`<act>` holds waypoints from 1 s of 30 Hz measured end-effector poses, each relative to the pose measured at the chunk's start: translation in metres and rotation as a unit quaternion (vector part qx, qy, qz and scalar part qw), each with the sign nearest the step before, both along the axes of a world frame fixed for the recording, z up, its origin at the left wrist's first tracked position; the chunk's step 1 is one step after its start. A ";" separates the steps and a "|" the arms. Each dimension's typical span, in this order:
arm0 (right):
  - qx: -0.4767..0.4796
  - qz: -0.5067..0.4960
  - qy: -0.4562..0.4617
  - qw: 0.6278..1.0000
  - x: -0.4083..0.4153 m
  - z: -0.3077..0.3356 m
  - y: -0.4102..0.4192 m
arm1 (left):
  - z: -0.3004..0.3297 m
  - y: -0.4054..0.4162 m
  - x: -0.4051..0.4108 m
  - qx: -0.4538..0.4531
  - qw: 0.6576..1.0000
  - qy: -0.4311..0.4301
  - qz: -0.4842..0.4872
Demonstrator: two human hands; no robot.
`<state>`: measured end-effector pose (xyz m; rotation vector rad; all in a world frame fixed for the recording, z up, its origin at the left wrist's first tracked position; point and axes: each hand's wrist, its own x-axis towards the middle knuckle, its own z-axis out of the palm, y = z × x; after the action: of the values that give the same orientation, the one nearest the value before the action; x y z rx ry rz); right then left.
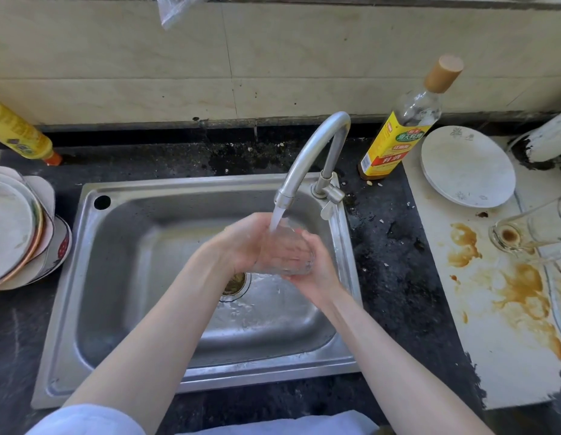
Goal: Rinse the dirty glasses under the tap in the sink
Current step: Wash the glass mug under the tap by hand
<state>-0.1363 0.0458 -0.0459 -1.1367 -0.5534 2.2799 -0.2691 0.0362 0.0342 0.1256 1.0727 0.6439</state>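
One glass in process, at least one more pending. Sink (122, 309): steel basin set in the dark surface (395, 277), water pooled around the drain (235, 285). Tap (310, 158) running, stream falling into the mouth of the glass (285, 252), which sits directly below the spout, over the basin, held between both hands. Left hand (241, 243) wraps the glass from the left; right hand (316, 271) cups it from below and the right, fingers curled round the wall; grip on both sides closed around the glass, not spread. Glass looks clear through the water, so judged mid-rinse, near done. To the right, on a stained board (492, 309), a second glass (524, 233) lies on its side with brown residue inside: judged not yet rinsed. Further glassware at the right edge, cropped; cannot tell its state.
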 end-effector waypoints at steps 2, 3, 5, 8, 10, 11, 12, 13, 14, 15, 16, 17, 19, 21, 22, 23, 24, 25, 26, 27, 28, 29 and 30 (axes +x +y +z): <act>-0.017 0.022 0.003 1.000 0.003 0.001 0.003 | -0.003 -0.003 0.001 0.049 0.993 0.104 -0.037; -0.028 0.044 -0.014 0.999 0.005 0.001 0.005 | -0.005 -0.005 -0.001 0.076 0.986 0.138 -0.059; -0.042 0.101 -0.049 0.993 0.009 -0.002 0.006 | -0.009 -0.009 -0.007 0.134 0.960 0.204 -0.136; -0.055 0.111 -0.063 0.990 0.016 -0.003 0.008 | -0.017 -0.014 -0.017 0.201 0.909 0.293 -0.216; -0.026 0.079 -0.079 0.993 0.019 0.001 0.008 | -0.019 -0.015 -0.016 0.202 0.916 0.301 -0.173; -0.004 0.064 -0.078 0.995 0.020 0.004 0.006 | -0.020 -0.014 -0.012 0.196 0.923 0.303 -0.136; 0.017 0.048 -0.075 0.996 0.019 0.007 0.003 | -0.021 -0.013 -0.006 0.185 0.925 0.317 -0.099; 0.035 0.032 -0.070 0.996 0.017 0.008 0.000 | -0.021 -0.012 -0.001 0.174 0.921 0.342 -0.069; 0.049 0.019 -0.063 0.997 0.015 0.009 -0.003 | -0.022 -0.012 0.003 0.166 0.914 0.369 -0.040; 0.060 0.006 -0.064 0.996 0.013 0.009 -0.006 | -0.023 -0.012 0.006 0.163 0.909 0.384 -0.012; 0.076 0.001 -0.070 0.995 0.011 0.012 -0.009 | -0.024 -0.012 0.007 0.159 0.910 0.383 0.008; 0.105 -0.001 -0.089 0.991 0.010 0.012 -0.010 | -0.027 -0.011 0.006 0.149 0.920 0.363 0.015; 0.207 0.009 -0.157 0.966 0.011 0.012 -0.011 | -0.033 -0.012 -0.002 0.110 0.948 0.298 0.019; 0.303 0.047 -0.213 0.928 0.013 0.010 -0.011 | -0.036 -0.017 -0.009 0.099 0.960 0.263 0.006; 0.305 0.071 -0.204 0.927 0.013 0.009 -0.010 | -0.038 -0.020 -0.010 0.113 0.957 0.267 -0.008; 0.271 0.092 -0.171 0.943 0.014 0.010 -0.010 | -0.038 -0.022 -0.011 0.133 0.951 0.280 -0.021; 0.210 0.101 -0.116 0.966 0.017 0.011 -0.008 | -0.038 -0.023 -0.013 0.153 0.944 0.292 -0.028; 0.135 0.093 -0.050 0.985 0.020 0.010 -0.006 | -0.039 -0.025 -0.016 0.169 0.937 0.304 -0.031; 0.061 0.074 0.017 0.995 0.024 0.010 -0.005 | -0.038 -0.025 -0.019 0.184 0.933 0.308 -0.028; -0.001 0.044 0.070 0.997 0.029 0.010 -0.003 | -0.038 -0.026 -0.024 0.200 0.930 0.308 -0.028; -0.046 0.015 0.108 0.993 0.032 0.012 -0.002 | -0.037 -0.027 -0.028 0.216 0.928 0.301 -0.036; -0.075 -0.005 0.114 0.991 0.033 0.012 0.000 | -0.036 -0.028 -0.030 0.236 0.927 0.287 -0.054; -0.091 -0.006 0.093 0.991 0.031 0.012 0.001 | -0.034 -0.030 -0.030 0.255 0.926 0.269 -0.071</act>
<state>-0.1052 0.0470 -0.0337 -0.9914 -0.2709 2.4335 -0.2992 0.0065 0.0006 0.8672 1.3816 0.7669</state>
